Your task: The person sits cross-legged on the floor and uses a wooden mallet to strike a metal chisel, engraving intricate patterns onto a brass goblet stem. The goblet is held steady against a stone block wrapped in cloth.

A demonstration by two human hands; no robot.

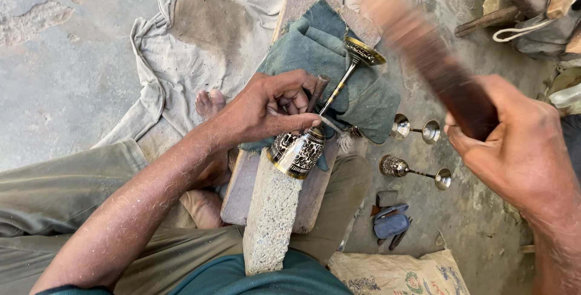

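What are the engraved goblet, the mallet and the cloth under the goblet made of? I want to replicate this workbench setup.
Goblet: apparently brass, going by its shiny golden rim and black-filled engraving. Mallet in the right hand: probably wood, reddish-brown and motion-blurred. Cloth: soft, creased teal fabric. The left hand holds a dark, likely metal, punch.

You have 1 view, from your head, facing steeply down and close over your lap, with your left hand mid-frame, your right hand at the right edge, and the concrete floor around.
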